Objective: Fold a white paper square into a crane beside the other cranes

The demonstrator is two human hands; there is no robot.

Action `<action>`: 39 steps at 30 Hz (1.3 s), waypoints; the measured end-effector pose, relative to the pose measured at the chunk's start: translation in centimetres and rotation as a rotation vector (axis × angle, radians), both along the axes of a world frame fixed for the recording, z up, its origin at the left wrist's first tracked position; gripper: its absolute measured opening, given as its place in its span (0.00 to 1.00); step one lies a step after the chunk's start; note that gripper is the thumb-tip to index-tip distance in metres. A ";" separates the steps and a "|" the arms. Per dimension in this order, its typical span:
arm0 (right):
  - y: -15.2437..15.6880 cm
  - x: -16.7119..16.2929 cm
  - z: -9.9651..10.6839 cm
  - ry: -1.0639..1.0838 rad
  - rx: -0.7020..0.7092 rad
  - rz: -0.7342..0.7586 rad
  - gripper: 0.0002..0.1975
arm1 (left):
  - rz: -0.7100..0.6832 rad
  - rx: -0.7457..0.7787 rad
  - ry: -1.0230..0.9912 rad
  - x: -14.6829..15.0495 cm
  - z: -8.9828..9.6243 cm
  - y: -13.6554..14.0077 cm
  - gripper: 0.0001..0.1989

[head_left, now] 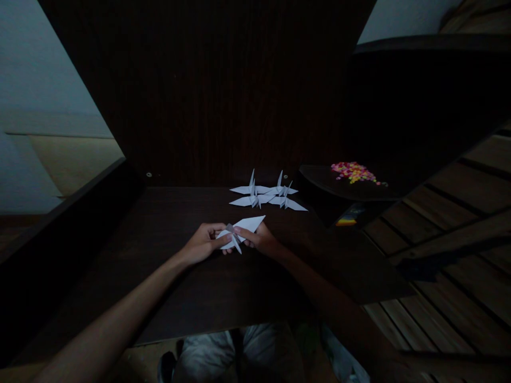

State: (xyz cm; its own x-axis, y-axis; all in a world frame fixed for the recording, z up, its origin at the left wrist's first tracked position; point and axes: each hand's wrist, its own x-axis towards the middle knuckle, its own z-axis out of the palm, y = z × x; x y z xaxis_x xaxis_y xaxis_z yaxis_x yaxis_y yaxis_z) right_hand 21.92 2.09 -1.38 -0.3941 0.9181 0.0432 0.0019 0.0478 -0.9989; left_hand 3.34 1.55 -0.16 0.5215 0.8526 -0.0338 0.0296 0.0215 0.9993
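Note:
A white paper crane point(248, 224) is held between both hands above the dark desk top. My left hand point(205, 242) pinches its left side, the thumb lying across the folded paper. On the other side my right hand point(261, 239) grips it too, thumb pressed near the centre of the folds. One wing points up to the right, and a narrow folded tip hangs toward me. Beyond the hands, several finished-looking white paper cranes point(253, 200) stand close together in two rows, wings spread. The fingers under the paper are partly hidden.
A small curved shelf point(315, 174) at the right bears a heap of colourful small pieces point(355, 172). Below it lies a rainbow-coloured item point(346, 221). The desk point(179, 303) has a tall back panel point(223, 96) and a raised left side point(72, 223).

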 end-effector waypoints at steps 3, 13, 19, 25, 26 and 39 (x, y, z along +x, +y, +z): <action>0.1 0.2 -0.1 0.023 0.016 -0.021 0.16 | 0.001 0.040 -0.003 -0.1 0.2 0.0 0.17; 0.8 0.9 0.7 0.084 0.007 -0.074 0.14 | 0.026 0.072 0.020 -0.2 0.3 0.1 0.16; 1.5 1.3 0.1 0.142 -0.025 -0.116 0.14 | 0.048 0.083 0.032 -0.1 0.4 0.1 0.17; 1.8 1.5 0.0 0.184 -0.039 -0.153 0.14 | 0.060 0.072 0.045 -0.1 0.7 0.0 0.16; 1.8 1.5 0.1 0.192 -0.035 -0.156 0.14 | 0.064 0.069 0.045 -0.1 0.8 0.0 0.16; 1.7 1.4 0.3 0.100 0.047 -0.190 0.16 | 0.063 0.003 0.064 -0.3 1.0 0.2 0.16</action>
